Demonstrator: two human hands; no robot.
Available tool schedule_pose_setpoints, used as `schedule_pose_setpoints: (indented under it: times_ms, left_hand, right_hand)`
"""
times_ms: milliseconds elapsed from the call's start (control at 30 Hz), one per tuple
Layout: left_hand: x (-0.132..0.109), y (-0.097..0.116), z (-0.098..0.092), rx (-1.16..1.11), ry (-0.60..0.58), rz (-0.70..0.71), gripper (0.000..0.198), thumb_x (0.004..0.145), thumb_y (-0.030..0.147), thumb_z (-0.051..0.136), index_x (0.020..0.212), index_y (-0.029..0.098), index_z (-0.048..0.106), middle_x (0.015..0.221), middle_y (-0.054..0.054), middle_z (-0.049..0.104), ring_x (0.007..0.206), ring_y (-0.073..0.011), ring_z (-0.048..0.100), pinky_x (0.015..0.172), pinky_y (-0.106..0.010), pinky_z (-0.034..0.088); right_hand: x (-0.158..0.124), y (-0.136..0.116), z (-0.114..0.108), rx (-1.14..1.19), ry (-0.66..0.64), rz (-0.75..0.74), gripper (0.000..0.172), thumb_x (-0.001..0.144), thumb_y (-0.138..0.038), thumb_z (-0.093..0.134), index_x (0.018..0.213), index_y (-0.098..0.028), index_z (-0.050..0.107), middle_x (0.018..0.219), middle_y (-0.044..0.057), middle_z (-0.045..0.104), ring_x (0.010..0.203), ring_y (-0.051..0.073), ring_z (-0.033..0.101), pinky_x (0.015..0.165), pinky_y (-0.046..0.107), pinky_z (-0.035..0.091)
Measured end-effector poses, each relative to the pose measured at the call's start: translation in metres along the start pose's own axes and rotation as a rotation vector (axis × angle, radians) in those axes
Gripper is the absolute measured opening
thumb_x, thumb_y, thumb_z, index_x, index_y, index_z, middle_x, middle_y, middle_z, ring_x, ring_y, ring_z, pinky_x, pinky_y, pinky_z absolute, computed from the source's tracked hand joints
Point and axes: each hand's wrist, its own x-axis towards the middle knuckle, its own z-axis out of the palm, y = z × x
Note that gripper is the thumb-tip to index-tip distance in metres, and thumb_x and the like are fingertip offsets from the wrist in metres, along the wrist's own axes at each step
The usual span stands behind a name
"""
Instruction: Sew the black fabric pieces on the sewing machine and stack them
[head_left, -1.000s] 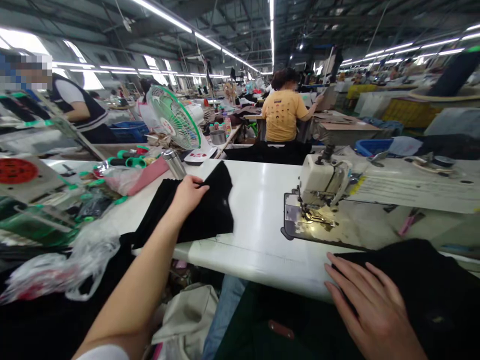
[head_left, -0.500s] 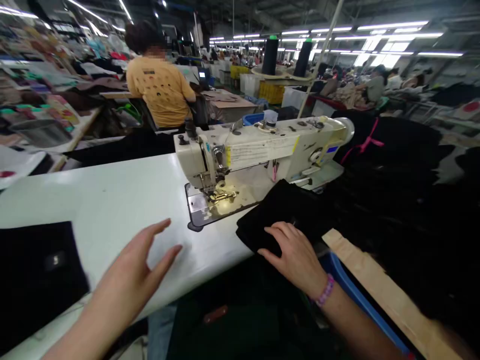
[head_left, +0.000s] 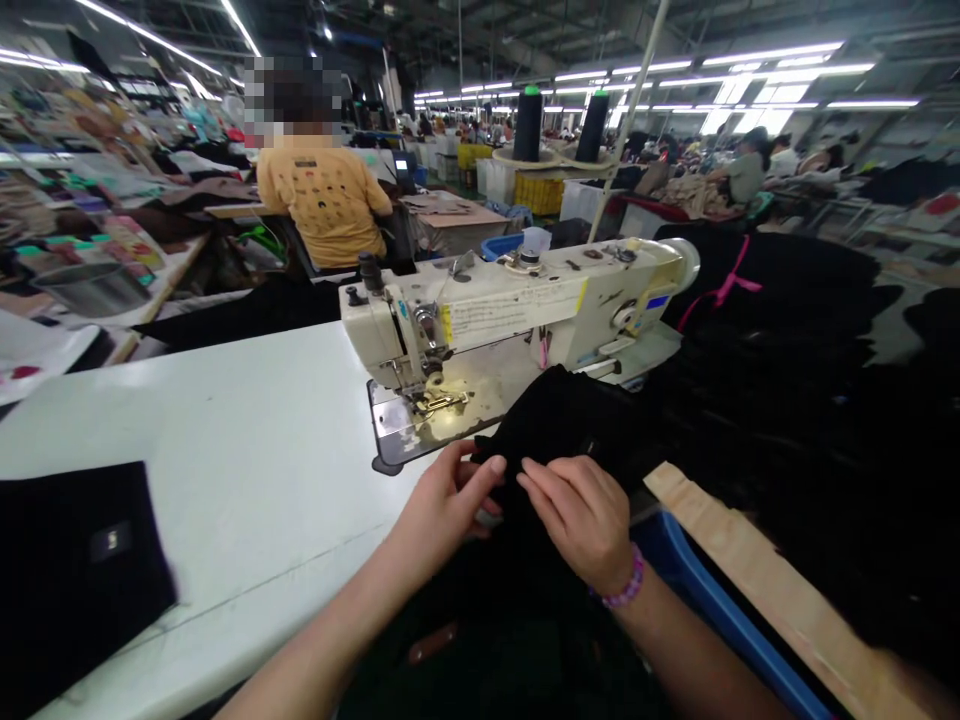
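Note:
Black fabric (head_left: 566, 410) lies in a raised fold at the front edge of the sewing table, just before the sewing machine (head_left: 517, 300). My left hand (head_left: 461, 490) pinches the left edge of this fabric between thumb and fingers. Close beside it, my right hand (head_left: 581, 510), with a beaded bracelet (head_left: 626, 580) on the wrist, has its fingers drawn together on the same fabric. The machine's presser foot (head_left: 435, 400) stands behind and left of both hands, with no cloth under it.
Another black piece with a small label (head_left: 111, 541) lies at the table's left. Dark cloth (head_left: 787, 420) is heaped on the right, by a blue bin (head_left: 720, 600) and a pale strip (head_left: 750, 550). A co-worker in a yellow shirt (head_left: 319, 195) sits ahead.
My left hand has moved right from over the bare table and closed on the fabric's edge. My right hand's fingers have drawn together, and the fabric's near edge has lifted and bunched.

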Motion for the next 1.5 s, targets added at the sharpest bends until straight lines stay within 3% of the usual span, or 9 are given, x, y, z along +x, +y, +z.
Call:
schedule_pose_setpoints:
  times_ms: [167, 367, 500, 600, 733, 900, 1000, 1267, 1500]
  left_hand:
    - [0.008, 0.012, -0.009, -0.146, 0.17, 0.107, 0.043, 0.071, 0.039, 0.07, 0.106, 0.016, 0.067, 0.07, 0.002, 0.058, 0.06, -0.0126, 0.055, 0.056, -0.024, 0.048]
    - [-0.012, 0.022, -0.043, -0.053, 0.198, 0.158, 0.038, 0.076, 0.044, 0.065, 0.106, 0.021, 0.067, 0.073, 0.0, 0.062, 0.066, -0.0167, 0.057, 0.061, -0.027, 0.045]
    - [-0.029, 0.027, -0.06, -0.009, 0.14, 0.175, 0.038, 0.075, 0.048, 0.068, 0.104, 0.024, 0.067, 0.07, 0.0, 0.062, 0.059, -0.017, 0.053, 0.055, -0.027, 0.043]
    - [-0.042, 0.029, -0.072, 0.017, 0.121, 0.184, 0.037, 0.075, 0.05, 0.069, 0.102, 0.025, 0.068, 0.067, -0.001, 0.061, 0.057, -0.0177, 0.053, 0.053, -0.028, 0.043]
    - [-0.058, 0.027, -0.086, 0.02, 0.172, 0.178, 0.039, 0.071, 0.051, 0.073, 0.099, 0.024, 0.07, 0.073, -0.004, 0.066, 0.06, -0.0205, 0.058, 0.054, -0.03, 0.048]
    - [-0.061, 0.012, -0.104, -0.039, 0.577, 0.241, 0.05, 0.066, 0.046, 0.079, 0.11, 0.026, 0.067, 0.065, 0.002, 0.062, 0.062, -0.0178, 0.059, 0.059, -0.027, 0.049]
    - [-0.054, -0.002, -0.112, -0.229, 0.758, 0.221, 0.041, 0.061, 0.044, 0.084, 0.092, 0.022, 0.068, 0.063, 0.004, 0.06, 0.057, -0.0128, 0.054, 0.054, -0.021, 0.045]
    - [-0.05, -0.016, -0.121, -0.578, 0.796, 0.056, 0.02, 0.064, 0.029, 0.082, 0.068, 0.014, 0.069, 0.069, -0.001, 0.068, 0.062, -0.01, 0.058, 0.053, -0.015, 0.048]
    - [-0.065, -0.006, -0.121, -1.086, 0.635, 0.009, 0.02, 0.086, 0.009, 0.048, 0.079, 0.012, 0.066, 0.077, -0.007, 0.07, 0.072, -0.0163, 0.068, 0.064, -0.028, 0.061]
  right_hand:
    - [0.014, -0.014, -0.005, 0.174, -0.114, -0.196, 0.022, 0.098, -0.033, 0.058, 0.106, -0.016, 0.07, 0.083, 0.005, 0.07, 0.078, 0.018, 0.065, 0.073, 0.033, 0.051]
    - [0.034, 0.038, 0.0, 0.281, 0.121, 0.356, 0.033, 0.096, -0.023, 0.054, 0.128, -0.021, 0.061, 0.126, 0.013, 0.063, 0.121, 0.025, 0.058, 0.104, 0.047, 0.047]
    - [0.055, 0.074, 0.022, 0.678, -0.129, 0.542, 0.043, 0.085, -0.019, 0.057, 0.128, -0.022, 0.06, 0.144, 0.011, 0.053, 0.138, 0.024, 0.045, 0.115, 0.048, 0.037]
    - [0.069, 0.073, 0.038, 0.956, -0.317, 0.621, 0.04, 0.084, -0.022, 0.058, 0.124, -0.024, 0.063, 0.138, 0.008, 0.06, 0.13, 0.021, 0.056, 0.108, 0.044, 0.047]
    - [0.077, 0.05, 0.052, 1.078, -0.386, 0.624, 0.032, 0.083, -0.034, 0.066, 0.112, -0.021, 0.069, 0.103, 0.007, 0.075, 0.092, 0.019, 0.072, 0.073, 0.033, 0.061]
    - [0.08, 0.026, 0.052, 1.097, -0.166, 0.654, 0.031, 0.082, -0.039, 0.068, 0.107, -0.021, 0.064, 0.097, 0.005, 0.073, 0.092, 0.018, 0.07, 0.083, 0.034, 0.058]
    - [0.081, 0.009, 0.04, 1.021, 0.022, 0.616, 0.022, 0.082, -0.034, 0.07, 0.099, -0.022, 0.061, 0.09, 0.003, 0.072, 0.086, 0.018, 0.07, 0.082, 0.033, 0.058]
    - [0.073, -0.024, 0.015, 0.634, 0.294, 0.314, 0.01, 0.085, -0.015, 0.061, 0.089, -0.024, 0.062, 0.09, 0.003, 0.072, 0.088, 0.018, 0.069, 0.084, 0.034, 0.056]
    - [0.078, -0.026, 0.015, 1.095, 0.155, 0.714, 0.009, 0.083, -0.027, 0.065, 0.088, -0.022, 0.06, 0.09, 0.003, 0.072, 0.08, 0.017, 0.068, 0.073, 0.028, 0.054]
